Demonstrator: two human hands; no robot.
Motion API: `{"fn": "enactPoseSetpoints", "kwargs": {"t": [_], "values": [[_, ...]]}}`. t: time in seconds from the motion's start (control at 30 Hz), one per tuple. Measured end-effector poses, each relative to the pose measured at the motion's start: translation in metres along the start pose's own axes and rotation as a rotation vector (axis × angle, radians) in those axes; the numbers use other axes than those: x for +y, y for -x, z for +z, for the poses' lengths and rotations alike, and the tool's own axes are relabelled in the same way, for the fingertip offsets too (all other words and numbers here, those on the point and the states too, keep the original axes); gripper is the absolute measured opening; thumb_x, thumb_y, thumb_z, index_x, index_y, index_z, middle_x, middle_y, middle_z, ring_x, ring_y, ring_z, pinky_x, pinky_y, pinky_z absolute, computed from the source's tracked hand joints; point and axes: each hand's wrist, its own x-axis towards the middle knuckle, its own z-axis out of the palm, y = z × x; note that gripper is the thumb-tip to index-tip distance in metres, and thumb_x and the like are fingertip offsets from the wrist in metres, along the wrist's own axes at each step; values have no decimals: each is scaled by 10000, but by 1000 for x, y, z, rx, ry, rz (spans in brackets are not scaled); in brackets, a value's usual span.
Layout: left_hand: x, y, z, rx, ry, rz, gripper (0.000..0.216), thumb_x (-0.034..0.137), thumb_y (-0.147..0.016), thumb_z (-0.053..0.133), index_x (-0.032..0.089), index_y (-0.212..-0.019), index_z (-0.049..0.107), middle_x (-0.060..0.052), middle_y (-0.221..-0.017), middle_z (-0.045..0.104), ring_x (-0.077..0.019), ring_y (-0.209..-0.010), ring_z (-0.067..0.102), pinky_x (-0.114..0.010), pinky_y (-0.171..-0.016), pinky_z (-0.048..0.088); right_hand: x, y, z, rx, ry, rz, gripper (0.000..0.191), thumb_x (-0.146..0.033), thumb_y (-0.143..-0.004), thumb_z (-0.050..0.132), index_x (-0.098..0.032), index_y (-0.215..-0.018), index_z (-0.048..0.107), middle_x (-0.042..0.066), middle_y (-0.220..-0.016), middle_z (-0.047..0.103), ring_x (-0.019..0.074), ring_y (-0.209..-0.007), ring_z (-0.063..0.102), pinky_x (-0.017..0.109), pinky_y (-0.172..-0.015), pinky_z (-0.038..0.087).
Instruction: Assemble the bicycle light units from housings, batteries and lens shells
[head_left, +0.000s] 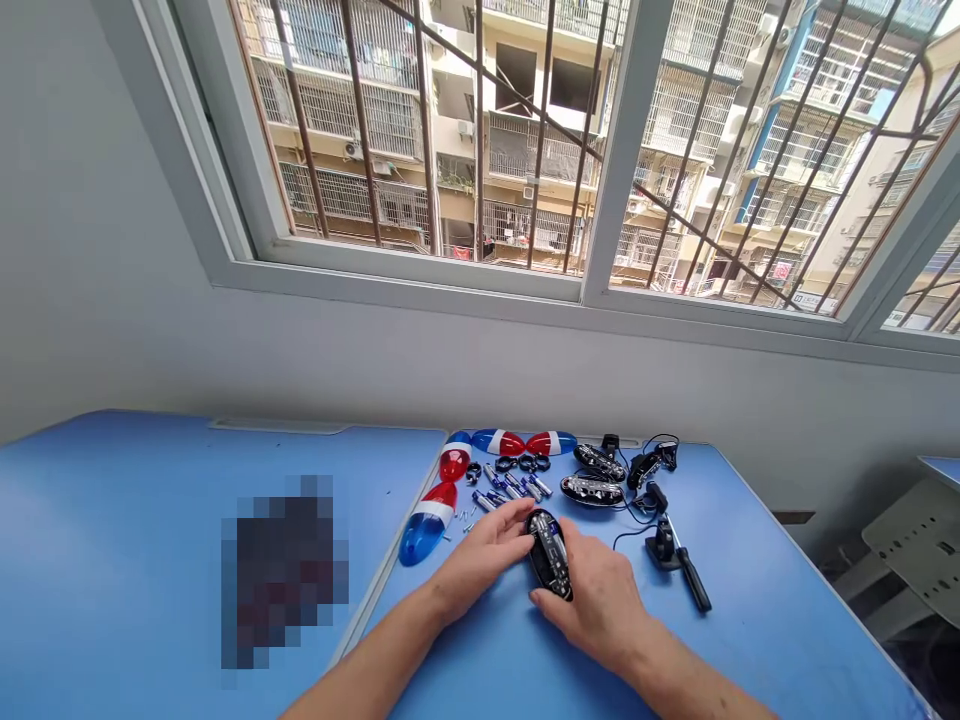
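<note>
Left hand (487, 553) and right hand (600, 595) both pinch a black base (548, 553) (oval, circuit board showing) lying on the blue table (750, 640). It looks light, rigid and fragile on top; best held by its rim. A screwdriver (686, 570) lies just right.

Both hands meet on the tabletop (757, 640), the left hand (487, 555) and right hand (600, 595) either side of an oval housing (549, 553). Behind it lie batteries (514, 487) and rings (525, 463). Left of those, lens covers (427, 522) line up; more sit at the back. Right, two matching housings (594, 478), then a screwdriver (690, 575) near the right hand.
</note>
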Motion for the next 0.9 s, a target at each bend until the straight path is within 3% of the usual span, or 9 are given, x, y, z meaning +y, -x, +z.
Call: {"fn": "enactPoseSetpoints", "kwargs": {"t": [0.13, 0.3, 0.43, 0.6, 0.77, 0.9], "values": [[12, 2, 8, 32, 108, -19, 564, 418, -772, 718, 149, -1245, 569, -133, -1242, 645, -297, -1249, 540, -423, -1064, 432, -2, -1, 10, 122, 29, -37, 790, -390, -753, 706, -138, -1430, 386, 170, -1096, 700, 336, -959, 661, 427, -775, 523], [17, 5, 16, -2, 168, -30, 508, 418, -828, 643, 234, -1269, 471, -54, -1055, 682, -231, -1055, 634, -371, -942, 488, 0, -2, 20, 270, 11, -109, 829, -390, -752, 714, -121, -1443, 344, 169, -1059, 704, 331, -893, 666, 427, -722, 544], [14, 6, 21, 13, 242, -64, 507, 384, -855, 611, 269, -1307, 413, -10, -967, 643, -191, -933, 638, -328, -859, 500, -1, -2, 21, 287, 0, -157, 783, -335, -755, 721, -123, -1425, 378, 174, -1104, 689, 333, -910, 659, 436, -723, 556], [16, 4, 20, 66, 385, -60, 473, 338, -728, 756, 208, -1132, 548, 4, -901, 626, -186, -872, 606, -291, -787, 478, 0, 0, 11, 315, -72, -242, 724, -307, -755, 705, -136, -1396, 415, 162, -1145, 678, 325, -949, 646, 446, -731, 568], [16, 2, 17, 98, 321, -19, 473, 313, -727, 744, 189, -1137, 544, -17, -917, 655, -208, -907, 597, -324, -839, 456, 12, -4, 1, 513, -171, -368, 458, -241, -865, 569, -175, -1312, 493, 134, -1136, 672, 269, -983, 620, 413, -791, 558], [15, 3, 15, 104, 208, -17, 537, 302, -737, 707, 187, -1225, 513, -35, -1006, 657, -225, -989, 589, -335, -883, 449, 12, -6, -3, 474, -197, -389, 338, -191, -893, 526, -197, -1228, 569, 105, -1084, 673, 234, -948, 616, 381, -796, 554]]}}
